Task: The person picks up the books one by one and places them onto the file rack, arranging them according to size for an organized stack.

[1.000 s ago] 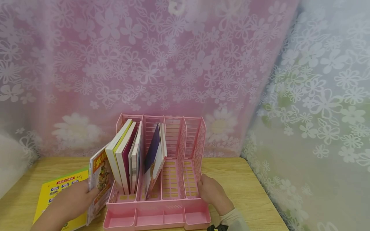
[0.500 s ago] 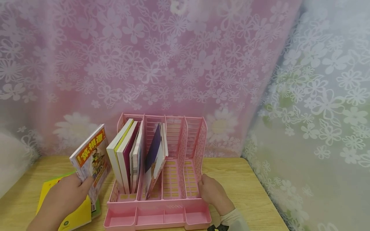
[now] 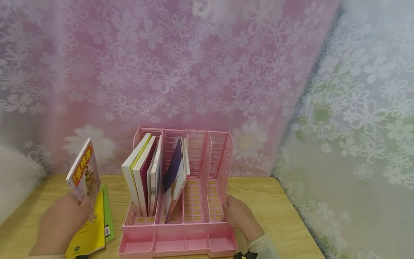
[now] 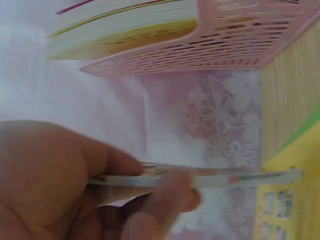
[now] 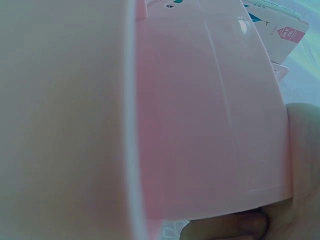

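Note:
My left hand [image 3: 61, 221] pinches a thin book [image 3: 84, 172] between thumb and fingers, holding it upright to the left of the pink desktop book rack [image 3: 179, 230]. The cover carries an orange title band and cartoon figures. In the left wrist view the book's pale spine [image 4: 240, 178] runs between thumb and fingers. At the rack's right end, my right hand [image 3: 240, 218] grips the side panel. The right wrist view shows fingers [image 5: 220, 227] curled round the pink panel's [image 5: 210, 115] edge. Several books [image 3: 142, 176] lean in the leftmost slot.
Below the left hand, a yellow book [image 3: 95, 235] lies on the wooden table [image 3: 278, 219] over a green book [image 3: 109, 216]. More books [image 3: 176, 176], one with a dark blue cover, slant in the rack's second slot. Floral curtains [image 3: 194, 72] hang behind and at the right.
My left hand has drawn the thin book leftward and up, away from the rack's left side, uncovering more of the yellow and green books. The right hand keeps its grip on the rack.

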{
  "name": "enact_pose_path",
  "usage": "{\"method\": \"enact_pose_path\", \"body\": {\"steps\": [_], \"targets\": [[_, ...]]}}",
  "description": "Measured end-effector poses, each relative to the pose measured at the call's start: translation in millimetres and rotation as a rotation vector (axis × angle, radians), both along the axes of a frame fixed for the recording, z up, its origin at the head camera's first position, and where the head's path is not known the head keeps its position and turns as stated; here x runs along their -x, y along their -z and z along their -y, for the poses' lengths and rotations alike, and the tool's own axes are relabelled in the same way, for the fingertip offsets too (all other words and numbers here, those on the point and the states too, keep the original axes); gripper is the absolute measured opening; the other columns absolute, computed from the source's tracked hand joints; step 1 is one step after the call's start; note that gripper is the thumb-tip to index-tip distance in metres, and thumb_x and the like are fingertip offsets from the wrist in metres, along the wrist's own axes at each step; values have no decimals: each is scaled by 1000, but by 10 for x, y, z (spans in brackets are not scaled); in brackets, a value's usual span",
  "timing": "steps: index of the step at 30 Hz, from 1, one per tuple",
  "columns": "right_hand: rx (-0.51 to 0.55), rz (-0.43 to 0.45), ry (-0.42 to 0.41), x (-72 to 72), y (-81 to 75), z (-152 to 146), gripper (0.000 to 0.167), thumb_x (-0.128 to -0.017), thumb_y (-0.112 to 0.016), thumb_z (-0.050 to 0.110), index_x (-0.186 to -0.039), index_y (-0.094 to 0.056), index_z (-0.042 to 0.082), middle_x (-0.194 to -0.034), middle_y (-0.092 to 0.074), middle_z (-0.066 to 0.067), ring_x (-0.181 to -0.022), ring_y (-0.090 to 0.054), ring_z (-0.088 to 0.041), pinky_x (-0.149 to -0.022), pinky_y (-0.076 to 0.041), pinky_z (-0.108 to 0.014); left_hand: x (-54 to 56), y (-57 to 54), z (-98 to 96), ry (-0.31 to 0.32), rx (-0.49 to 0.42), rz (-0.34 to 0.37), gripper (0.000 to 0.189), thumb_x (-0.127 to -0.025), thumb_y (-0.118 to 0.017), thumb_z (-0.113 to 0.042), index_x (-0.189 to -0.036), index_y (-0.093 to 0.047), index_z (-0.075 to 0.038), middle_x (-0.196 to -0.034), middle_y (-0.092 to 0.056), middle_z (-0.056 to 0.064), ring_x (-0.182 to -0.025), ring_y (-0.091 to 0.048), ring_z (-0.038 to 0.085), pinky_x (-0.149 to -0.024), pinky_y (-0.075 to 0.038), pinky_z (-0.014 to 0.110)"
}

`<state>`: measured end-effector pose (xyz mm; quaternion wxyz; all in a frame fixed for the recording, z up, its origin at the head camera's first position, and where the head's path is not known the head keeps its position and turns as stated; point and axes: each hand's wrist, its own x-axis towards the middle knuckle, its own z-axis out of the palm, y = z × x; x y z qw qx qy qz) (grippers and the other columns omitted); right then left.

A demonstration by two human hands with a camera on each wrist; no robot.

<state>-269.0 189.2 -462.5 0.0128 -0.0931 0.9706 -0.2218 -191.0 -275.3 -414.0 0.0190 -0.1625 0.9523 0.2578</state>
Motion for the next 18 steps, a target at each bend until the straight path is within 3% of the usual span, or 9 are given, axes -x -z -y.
{"method": "enact_pose_path", "body": {"steps": [4, 10, 16, 18], "targets": [[8, 8, 1, 19, 22, -12, 21, -107, -45, 19, -94, -58, 9, -71, -50, -2, -65, -49, -18, -63, -43, -38, 76, 81, 15, 49, -9, 57, 66, -106, -39, -37, -131, -48, 23, -110, -67, 35, -71, -62, 26, -59, -50, 44], [20, 8, -16, 31, 32, -15, 21, -107, -44, 18, -96, -58, 7, -71, -51, -2, -64, -49, -18, -62, -43, -38, 106, 134, 20, 42, -11, 41, 66, -106, -41, -37, -132, -48, 23, -107, -68, 34, -70, -62, 24, -58, -50, 43], [29, 16, -17, 22, 25, -17, 21, -108, -44, 19, -95, -57, 8, -71, -51, -2, -62, -49, -17, -60, -43, -36, 106, 133, 25, 34, -3, 38, 65, -105, -43, -38, -133, -48, 21, -114, -66, 36, -74, -64, 26, -61, -52, 45], [37, 17, -16, 16, 24, -17, 21, -108, -44, 19, -95, -57, 9, -70, -50, -2, -62, -49, -17, -59, -42, -36, 106, 127, 20, 26, -2, 5, 64, -106, -42, -38, -133, -50, 20, -114, -66, 35, -73, -63, 26, -59, -51, 44]]}}
